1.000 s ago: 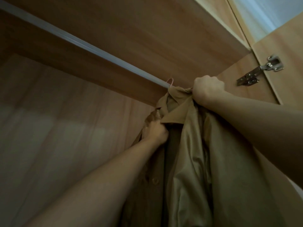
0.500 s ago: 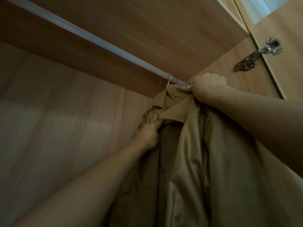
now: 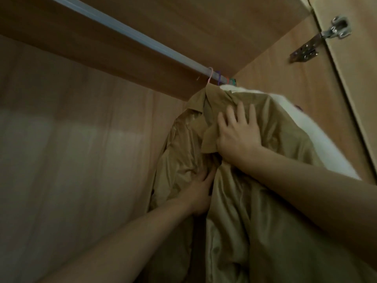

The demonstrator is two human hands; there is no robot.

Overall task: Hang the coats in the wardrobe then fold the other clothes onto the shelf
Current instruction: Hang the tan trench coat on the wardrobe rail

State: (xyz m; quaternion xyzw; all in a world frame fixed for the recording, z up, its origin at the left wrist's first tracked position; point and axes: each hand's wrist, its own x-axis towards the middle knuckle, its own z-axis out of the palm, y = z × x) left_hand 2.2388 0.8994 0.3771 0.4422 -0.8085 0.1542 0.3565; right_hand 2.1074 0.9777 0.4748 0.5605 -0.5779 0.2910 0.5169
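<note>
A tan coat (image 3: pixel 265 201) hangs inside the wardrobe from a pink hanger hook (image 3: pixel 210 75) on the metal rail (image 3: pixel 130 35). My right hand (image 3: pixel 237 132) lies flat on the coat's collar and shoulder, fingers spread. Lower down, my left hand (image 3: pixel 201 193) presses into the front opening of the coat, fingers tucked against the shiny lining; whether it grips the fabric I cannot tell. A white garment (image 3: pixel 318 135) hangs behind the coat on the right.
Other coloured hanger hooks (image 3: pixel 228 79) crowd the rail's right end. The wardrobe side panel with a metal hinge (image 3: pixel 318 39) is on the right, the wooden back wall (image 3: pixel 71 160) on the left, the top board overhead.
My right hand has let go of the collar near the rail and now lies open lower on the coat. My left hand slid down the front. The white garment has come into view.
</note>
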